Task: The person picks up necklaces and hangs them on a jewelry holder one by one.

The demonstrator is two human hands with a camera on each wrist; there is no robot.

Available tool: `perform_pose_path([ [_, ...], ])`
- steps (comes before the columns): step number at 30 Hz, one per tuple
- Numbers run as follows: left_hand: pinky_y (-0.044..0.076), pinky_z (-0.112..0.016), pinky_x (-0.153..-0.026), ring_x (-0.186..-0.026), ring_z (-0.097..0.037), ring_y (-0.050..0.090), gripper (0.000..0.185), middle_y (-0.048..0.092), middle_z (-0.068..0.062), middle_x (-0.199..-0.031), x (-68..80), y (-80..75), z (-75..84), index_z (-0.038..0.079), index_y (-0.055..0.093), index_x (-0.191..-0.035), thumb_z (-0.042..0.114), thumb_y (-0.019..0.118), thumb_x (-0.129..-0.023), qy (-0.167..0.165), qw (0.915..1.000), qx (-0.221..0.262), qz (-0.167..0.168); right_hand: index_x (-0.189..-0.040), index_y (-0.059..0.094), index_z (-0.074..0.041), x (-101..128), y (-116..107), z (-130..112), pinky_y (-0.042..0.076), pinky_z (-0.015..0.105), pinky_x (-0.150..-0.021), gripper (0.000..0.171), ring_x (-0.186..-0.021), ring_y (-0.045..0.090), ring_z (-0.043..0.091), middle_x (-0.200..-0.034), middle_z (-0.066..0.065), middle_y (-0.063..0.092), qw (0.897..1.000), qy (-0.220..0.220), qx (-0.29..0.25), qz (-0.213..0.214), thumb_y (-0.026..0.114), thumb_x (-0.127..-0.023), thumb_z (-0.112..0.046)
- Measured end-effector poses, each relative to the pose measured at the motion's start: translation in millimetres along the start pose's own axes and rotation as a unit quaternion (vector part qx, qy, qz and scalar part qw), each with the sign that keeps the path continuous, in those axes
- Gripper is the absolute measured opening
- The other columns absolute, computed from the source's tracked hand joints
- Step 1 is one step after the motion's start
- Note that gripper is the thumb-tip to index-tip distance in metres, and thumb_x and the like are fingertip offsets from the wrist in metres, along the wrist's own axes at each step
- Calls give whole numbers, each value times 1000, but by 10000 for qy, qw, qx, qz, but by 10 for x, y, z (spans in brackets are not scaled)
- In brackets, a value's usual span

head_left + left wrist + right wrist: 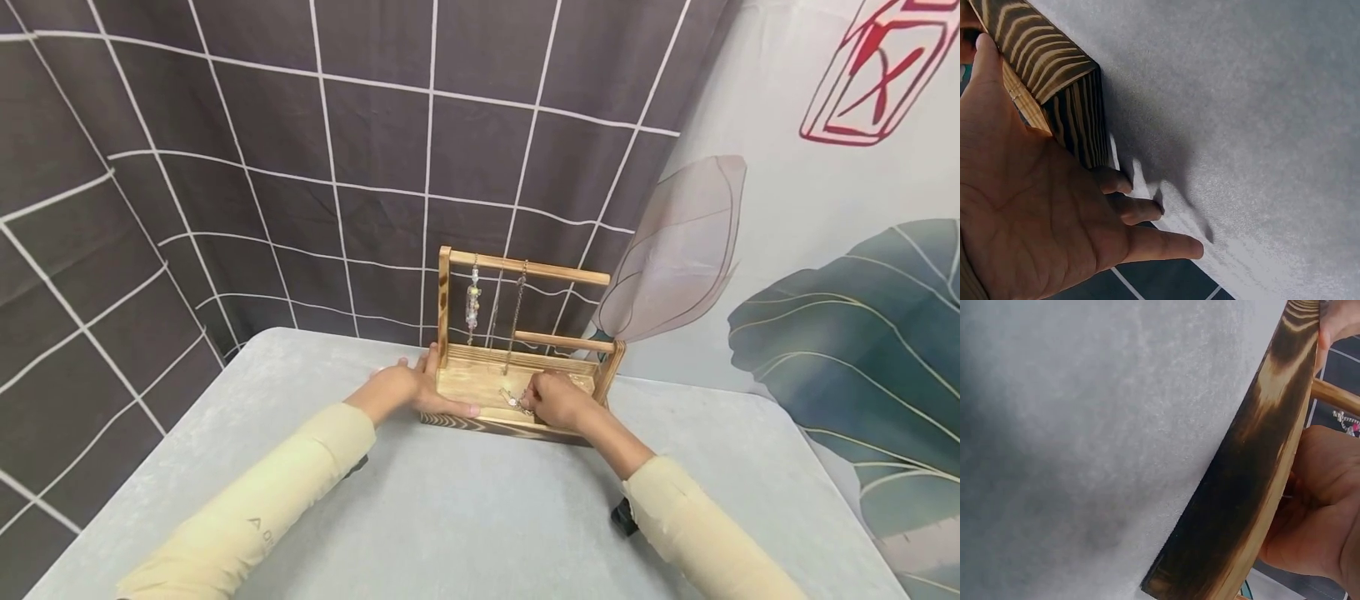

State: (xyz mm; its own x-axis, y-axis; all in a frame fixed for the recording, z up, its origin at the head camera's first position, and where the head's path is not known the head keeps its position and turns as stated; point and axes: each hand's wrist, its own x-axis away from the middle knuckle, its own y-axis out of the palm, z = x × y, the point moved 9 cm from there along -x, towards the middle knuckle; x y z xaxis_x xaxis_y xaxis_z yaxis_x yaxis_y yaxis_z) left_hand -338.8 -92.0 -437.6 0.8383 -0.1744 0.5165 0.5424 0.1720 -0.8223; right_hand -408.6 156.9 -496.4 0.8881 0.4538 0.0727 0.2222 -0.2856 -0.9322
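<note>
A wooden jewelry stand (pixel 525 429) with a tray base stands on the table. My left hand (pixel 423 387) holds its left end, thumb along the front rim and fingers round the side; the left wrist view shows that hand's palm (pixel 1041 212) against the dark-grained corner (pixel 1072 94). My right hand (pixel 558 400) reaches into the tray with curled fingers and pinches a silver chain bracelet (pixel 513 401), part of which shows left of the fingertips. In the right wrist view the fingers of the right hand (pixel 1322 512) are partly hidden behind the stand's front wall (pixel 1241 487).
From the upper bar (pixel 570 272) hang a beaded bracelet (pixel 472 307) and a long chain (pixel 517 308). A shorter lower bar (pixel 562 340) is on the right. The pale cloth-covered table (pixel 480 517) extends in front, and a dark grid curtain (pixel 375 142) hangs behind.
</note>
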Motion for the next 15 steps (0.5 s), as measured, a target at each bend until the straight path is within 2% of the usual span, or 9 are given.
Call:
perform_pose_path([
  [6, 12, -84, -137, -177, -51, 0, 148, -13, -9, -192, -10, 2, 17, 16, -20, -180, 102, 56, -86, -4, 10000, 10, -10, -94, 71, -21, 54, -8, -11, 55, 30, -71, 18, -74, 63, 9, -86, -11, 71, 10000, -79, -12, -9, 75, -111, -25],
  [13, 13, -84, -136, -177, -51, -1, 149, -12, -11, -192, -25, 15, 12, 15, -20, -180, 103, 55, -86, -4, 10000, -9, -21, -95, 70, -18, 103, -57, -66, 56, 31, -73, 16, -75, 62, 9, -83, -10, 69, 9988, -368, 169, 265, 76, -110, -23],
  [15, 14, -83, -137, -177, -52, -1, 149, -11, -12, -192, -23, 14, 15, 14, -20, -180, 102, 55, -86, 21, 10000, 9, -9, -96, 69, -20, 101, -66, -47, 55, 31, -71, 17, -74, 61, 9, -82, -10, 67, 9987, -334, 193, 327, 76, -110, -25],
])
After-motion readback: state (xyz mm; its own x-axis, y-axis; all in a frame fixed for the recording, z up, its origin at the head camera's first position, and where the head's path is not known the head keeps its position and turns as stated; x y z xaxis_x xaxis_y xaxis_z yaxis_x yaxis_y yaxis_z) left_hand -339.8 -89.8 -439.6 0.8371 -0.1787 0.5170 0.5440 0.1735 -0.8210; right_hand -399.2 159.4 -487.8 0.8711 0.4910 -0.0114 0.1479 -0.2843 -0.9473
